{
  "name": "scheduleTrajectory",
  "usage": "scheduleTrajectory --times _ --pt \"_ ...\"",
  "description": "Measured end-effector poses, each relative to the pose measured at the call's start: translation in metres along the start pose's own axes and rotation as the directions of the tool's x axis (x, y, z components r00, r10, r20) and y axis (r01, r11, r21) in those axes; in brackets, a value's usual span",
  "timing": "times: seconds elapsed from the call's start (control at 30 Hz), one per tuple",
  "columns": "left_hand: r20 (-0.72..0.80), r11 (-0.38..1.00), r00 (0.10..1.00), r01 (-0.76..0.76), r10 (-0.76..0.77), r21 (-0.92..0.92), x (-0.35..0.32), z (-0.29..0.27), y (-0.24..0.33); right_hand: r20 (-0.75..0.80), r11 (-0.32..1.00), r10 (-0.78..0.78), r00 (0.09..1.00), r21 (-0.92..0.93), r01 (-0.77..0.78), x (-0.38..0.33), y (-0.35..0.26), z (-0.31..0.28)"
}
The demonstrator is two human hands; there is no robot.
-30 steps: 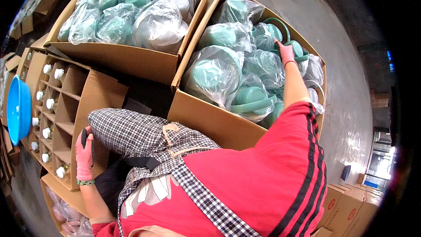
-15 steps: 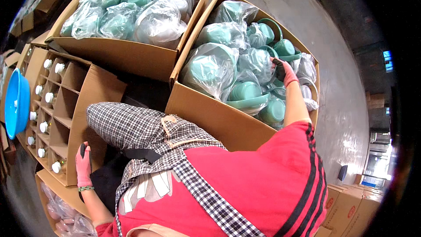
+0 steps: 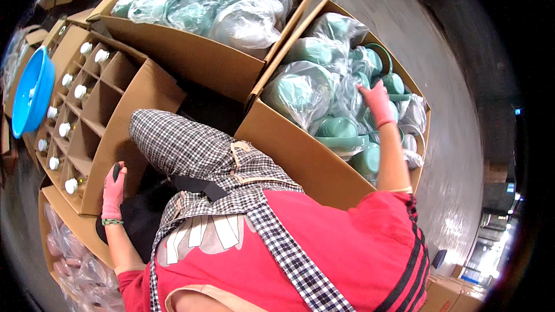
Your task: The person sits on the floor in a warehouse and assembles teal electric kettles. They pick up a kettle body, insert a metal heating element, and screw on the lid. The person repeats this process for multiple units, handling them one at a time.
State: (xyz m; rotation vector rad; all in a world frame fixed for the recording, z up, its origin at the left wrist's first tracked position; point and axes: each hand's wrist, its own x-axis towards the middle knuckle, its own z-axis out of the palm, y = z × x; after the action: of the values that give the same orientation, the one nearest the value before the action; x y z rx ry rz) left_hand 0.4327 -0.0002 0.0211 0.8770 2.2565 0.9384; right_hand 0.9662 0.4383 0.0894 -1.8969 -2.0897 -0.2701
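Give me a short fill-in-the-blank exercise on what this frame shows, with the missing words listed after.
1. The right hand, in a pink glove, reaches into a cardboard box of plastic-wrapped bowls coloured ____.
2. The left hand holds a small ____ object against the divided carton.
3. The divided carton's cells hold bottles with ____ caps.
4. At far left lies a ____ basin.

Missing words: green; black; white; blue
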Motion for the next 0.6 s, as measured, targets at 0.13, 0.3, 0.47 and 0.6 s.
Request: scheduleTrajectory --times 0.13,0.3,0.47,0.6 --pt "-0.011 1.000 1.000 0.029 -0.029 -0.012 -0.015 0.000 -0.014 0.047 0.960 -0.224 0.973 0.185 0.212 -0.048 -0.106 -0.020" --pt "-0.012 0.999 1.000 0.027 -0.028 -0.038 -0.019 0.004 -0.029 0.585 0.626 -0.163 0.795 0.684 -0.375 -0.047 -0.114 -0.007" --pt "-0.085 0.998 0.996 -0.029 0.024 -0.055 -0.032 -0.002 -0.037 0.287 0.666 -0.193 0.938 0.741 -0.090 -0.029 -0.196 -0.152" --pt "-0.163 0.985 0.982 -0.114 0.092 -0.130 -0.026 -0.005 -0.019 0.022 0.491 -0.545 0.838 0.819 0.297 -0.009 -0.213 -0.276"
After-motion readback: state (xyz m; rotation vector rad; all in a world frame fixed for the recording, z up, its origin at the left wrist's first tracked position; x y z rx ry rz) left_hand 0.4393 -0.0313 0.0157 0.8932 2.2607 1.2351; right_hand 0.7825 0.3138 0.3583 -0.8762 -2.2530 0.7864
